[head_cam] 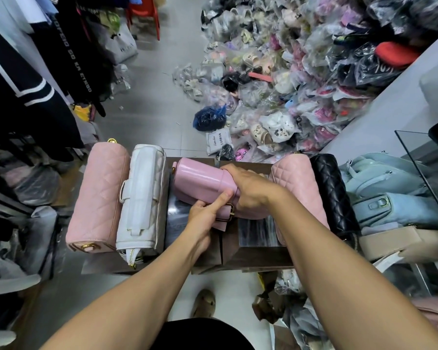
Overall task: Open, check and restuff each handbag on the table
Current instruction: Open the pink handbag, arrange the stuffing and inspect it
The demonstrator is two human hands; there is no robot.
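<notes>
Grey tiled floor (pixel 149 97) fills the middle of a cluttered storeroom. A dark table (pixel 253 251) stands just below centre and carries five handbags in a row.

From 9 o'clock to 3 o'clock they are:
- one pink quilted bag (pixel 99 195)
- one white bag (pixel 142 198) in clear wrapping, touching the pink quilted bag
- one smooth pink handbag (pixel 200 178) at the centre
- a second pink quilted bag (pixel 293 178)
- one black quilted bag (pixel 331 193)

Both hands are on the smooth pink handbag, which lies on its side on the tabletop. The left hand (pixel 204 214) curls round its near strap end by a gold buckle (pixel 229 213), with one digit laid straight along the bag's side. The right hand (pixel 250 190) wraps over the bag's right end. Its fingertips are hidden behind the bag, and the hand and forearm cover part of the second pink quilted bag.

At 3 o'clock, off the table, are two pale blue bags (pixel 390 183) and one beige bag (pixel 410 243), partly behind a glass pane (pixel 430 173). A pile of bagged shoes (pixel 301 72) too jumbled to count spreads across 1 o'clock. Dark hanging clothes (pixel 23 84) crowd 10 o'clock. One red chair (pixel 143 11) at 12 o'clock is cut off by the top edge. One foot (pixel 204 303) shows at 6 o'clock.
</notes>
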